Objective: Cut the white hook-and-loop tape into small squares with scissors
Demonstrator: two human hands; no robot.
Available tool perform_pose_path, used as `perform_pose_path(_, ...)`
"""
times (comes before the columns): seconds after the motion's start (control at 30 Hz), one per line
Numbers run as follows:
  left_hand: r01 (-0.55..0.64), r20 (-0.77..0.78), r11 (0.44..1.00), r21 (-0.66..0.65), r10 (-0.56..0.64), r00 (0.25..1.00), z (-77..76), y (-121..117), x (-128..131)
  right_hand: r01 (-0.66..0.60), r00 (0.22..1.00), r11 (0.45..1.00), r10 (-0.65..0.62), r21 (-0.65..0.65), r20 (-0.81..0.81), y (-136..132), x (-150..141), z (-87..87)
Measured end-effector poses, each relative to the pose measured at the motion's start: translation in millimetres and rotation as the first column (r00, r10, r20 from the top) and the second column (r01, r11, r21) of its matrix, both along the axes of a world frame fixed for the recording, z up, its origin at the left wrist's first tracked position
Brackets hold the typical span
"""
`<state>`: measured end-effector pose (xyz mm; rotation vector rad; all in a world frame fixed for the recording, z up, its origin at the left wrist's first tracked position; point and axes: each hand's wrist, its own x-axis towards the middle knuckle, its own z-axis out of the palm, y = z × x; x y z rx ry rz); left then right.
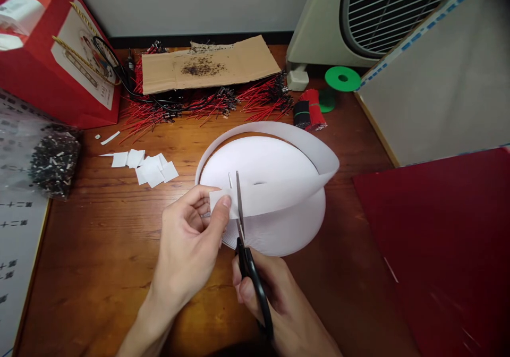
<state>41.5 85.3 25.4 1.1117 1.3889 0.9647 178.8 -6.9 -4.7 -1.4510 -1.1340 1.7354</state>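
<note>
Left hand [192, 245] pinches the white strip [277, 196] — right hand [275, 289] grips black-handled scissors [251, 266].

Left grip [193, 240] pinching white strip [274, 195], right grip [277, 290] holding scissors [247, 258]

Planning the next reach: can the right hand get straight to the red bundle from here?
Probably not directly: the right hand is holding the scissors, and the white roll with its looping strip lies between that hand and the red bundle.
</note>
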Motion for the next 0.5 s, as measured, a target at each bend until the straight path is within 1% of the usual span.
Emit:
perform_pose_path(0.17, -0.032, -0.002, 0.999, 0.006, 0.032, 0.999, -1.3, -1.5, 0.8, -0.011, 1.000, 0.998, 0.011, 0.058, 0.005, -1.8, -3.0, -2.6)
perform_pose_path(0.27, -0.029, -0.003, 1.000, 0.009, 0.029, 1.000, -1.6, -1.2, 0.7, 0.000, 1.000, 0.999, 0.000, 0.050, -0.004, -3.2, -3.4, -5.5)
perform_pose_path(0.37, -0.021, -0.015, 1.000, 0.020, 0.021, 1.000, -1.8, -1.6, -0.1, 0.003, 0.998, 0.998, 0.000, 0.066, -0.055, -1.0, -3.5, -7.1)
perform_pose_path(0.43, -0.013, -0.023, 1.000, 0.022, 0.014, 1.000, -1.3, -2.3, -0.2, 0.011, 0.996, 0.996, -0.004, 0.083, -0.084, 1.2, -4.0, -6.5)
perform_pose_path(0.5, -0.006, -0.026, 1.000, 0.020, 0.007, 1.000, 0.2, -3.0, 0.3, 0.021, 0.997, 0.997, -0.016, 0.072, -0.079, 2.6, -4.5, -4.5)
